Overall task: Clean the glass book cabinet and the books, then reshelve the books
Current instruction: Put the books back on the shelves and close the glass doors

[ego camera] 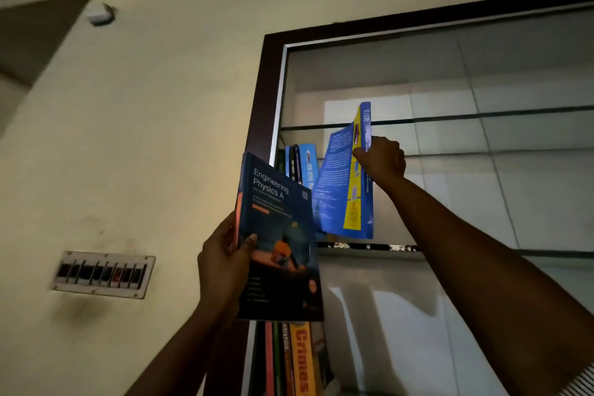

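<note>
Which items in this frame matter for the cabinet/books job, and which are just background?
Job: Engineering Physics A book, blue-and-yellow book, shelved blue books, Crimes book, glass cabinet.
Background: wall switch panel, ceiling fixture.

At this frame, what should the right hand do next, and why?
Probably tip the blue book upright and slide it left against the standing books. The right hand grips its upper part, and it leans with its cover splayed, not yet flush with that row. The left hand holds the Engineering Physics A book, likely next.
</note>
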